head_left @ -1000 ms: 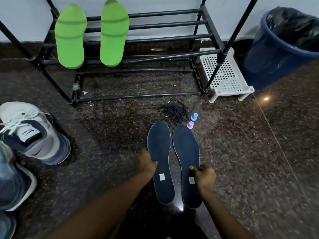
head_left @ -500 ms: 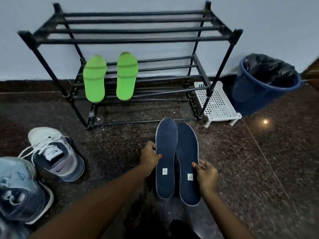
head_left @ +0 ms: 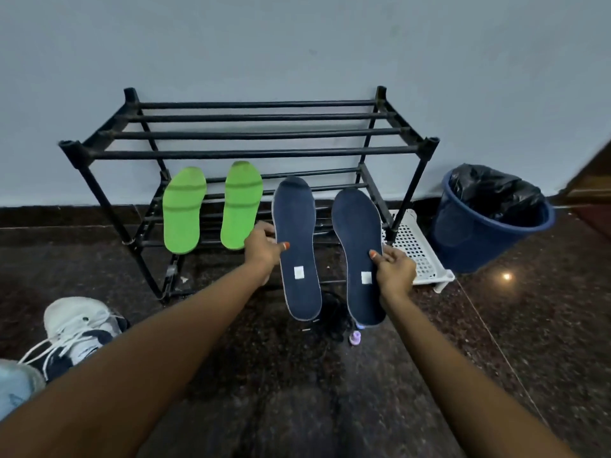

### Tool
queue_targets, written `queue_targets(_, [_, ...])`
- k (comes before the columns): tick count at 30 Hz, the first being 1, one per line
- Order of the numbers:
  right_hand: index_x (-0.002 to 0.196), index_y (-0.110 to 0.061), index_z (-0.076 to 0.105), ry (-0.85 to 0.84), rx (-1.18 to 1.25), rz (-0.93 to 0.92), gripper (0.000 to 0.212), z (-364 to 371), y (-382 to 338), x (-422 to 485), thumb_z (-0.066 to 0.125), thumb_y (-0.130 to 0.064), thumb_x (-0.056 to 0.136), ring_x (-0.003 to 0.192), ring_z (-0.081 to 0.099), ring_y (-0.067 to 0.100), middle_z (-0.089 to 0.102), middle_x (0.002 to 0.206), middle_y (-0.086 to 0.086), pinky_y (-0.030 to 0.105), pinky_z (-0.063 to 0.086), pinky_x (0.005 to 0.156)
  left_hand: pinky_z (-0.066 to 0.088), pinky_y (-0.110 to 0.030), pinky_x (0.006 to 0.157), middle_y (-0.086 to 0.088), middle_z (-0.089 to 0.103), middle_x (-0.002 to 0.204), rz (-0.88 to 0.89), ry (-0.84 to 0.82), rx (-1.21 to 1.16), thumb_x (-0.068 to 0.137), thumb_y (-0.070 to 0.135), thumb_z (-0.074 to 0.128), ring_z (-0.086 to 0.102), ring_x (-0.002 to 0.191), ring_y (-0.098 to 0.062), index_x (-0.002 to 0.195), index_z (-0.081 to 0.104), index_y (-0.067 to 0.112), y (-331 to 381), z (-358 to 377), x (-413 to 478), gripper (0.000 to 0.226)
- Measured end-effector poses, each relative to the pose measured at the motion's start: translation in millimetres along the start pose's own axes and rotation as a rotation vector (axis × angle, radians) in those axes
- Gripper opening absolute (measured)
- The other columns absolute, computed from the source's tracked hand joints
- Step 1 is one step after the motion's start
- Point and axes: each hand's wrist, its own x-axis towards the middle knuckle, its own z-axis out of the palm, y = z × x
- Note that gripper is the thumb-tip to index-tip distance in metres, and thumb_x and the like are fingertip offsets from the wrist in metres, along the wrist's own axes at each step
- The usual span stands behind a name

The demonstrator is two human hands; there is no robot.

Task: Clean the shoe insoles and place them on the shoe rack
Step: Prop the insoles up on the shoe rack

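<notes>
Our left hand pinches the left navy insole at its mid-edge, thumb on top; our right hand pinches the right navy insole likewise. Both hang in the air before the shoe rack, right of the green insoles on its middle shelf. We judge them light, thin and bendy, so a grip near the arch should stop the toes drooping.

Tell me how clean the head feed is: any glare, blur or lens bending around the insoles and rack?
Head view: dim bluish light, but the navy insoles and shoe rack read sharp. Head view: one small glare spot on the polished floor, right of the white perforated tray. Head view: wide-angle stretch and soft smear toward the frame edges.
</notes>
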Motion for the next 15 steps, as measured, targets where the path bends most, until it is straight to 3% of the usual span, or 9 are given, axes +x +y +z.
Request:
queue_targets(2, [0.115, 0.003, 0.06, -0.007, -0.041, -0.02, 0.03, 15, -12, 25, 0.061, -0.004, 0.086, 0.085, 0.06, 0.018, 0.066, 0.105, 0.014, 0.01, 0.043, 0.064, 0.049, -0.037, 0.063, -0.006, 0.052, 0.074, -0.011, 0.027, -0.034, 0.084, -0.006, 0.065, 0.054, 0.079, -0.026, 0.095, 0.045, 0.01, 6, 4, 23, 0.028])
queue_targets(4, [0.117, 0.001, 0.06, -0.019, -0.095, -0.043, 0.03, 31, -21, 48, 0.057, -0.004, 0.087, 0.093, 0.061, 0.021, 0.066, 0.109, 0.015, 0.019, 0.043, 0.076, 0.049, -0.039, 0.068, -0.012, 0.054, 0.084, -0.019, 0.045, -0.036, 0.084, -0.006, 0.065, 0.053, 0.082, -0.026, 0.095, 0.044, 0.011, 8, 9, 46, 0.028])
queue_targets(8, [0.106, 0.006, 0.063, -0.086, -0.11, -0.057, 0.032, 61, -31, 81, 0.041, 0.011, 0.084, 0.092, 0.062, 0.028, 0.065, 0.106, 0.021, 0.027, 0.046, 0.065, 0.048, -0.037, 0.07, -0.016, 0.054, 0.095, -0.049, 0.079, -0.032, 0.085, -0.007, 0.063, 0.053, 0.084, -0.026, 0.088, 0.043, 0.012, 3, 15, 86, 0.027])
queue_targets(11, [0.1, 0.01, 0.061, -0.161, -0.102, -0.059, 0.034, 78, -31, 99, 0.035, 0.016, 0.079, 0.088, 0.063, 0.028, 0.065, 0.103, 0.023, 0.03, 0.047, 0.067, 0.049, -0.04, 0.071, -0.016, 0.054, 0.096, -0.068, 0.094, -0.045, 0.086, -0.008, 0.062, 0.054, 0.086, -0.027, 0.075, 0.04, 0.018, -2, 19, 109, 0.036])
queue_targets(15, [0.1, 0.002, 0.061, -0.204, -0.139, -0.07, 0.036, 90, -27, 112, 0.035, 0.017, 0.08, 0.085, 0.059, 0.025, 0.066, 0.1, 0.018, 0.037, 0.051, 0.076, 0.053, -0.043, 0.079, -0.024, 0.059, 0.111, -0.082, 0.099, -0.078, 0.086, -0.007, 0.062, 0.056, 0.091, -0.03, 0.094, 0.047, 0.01, -4, 26, 129, 0.025])
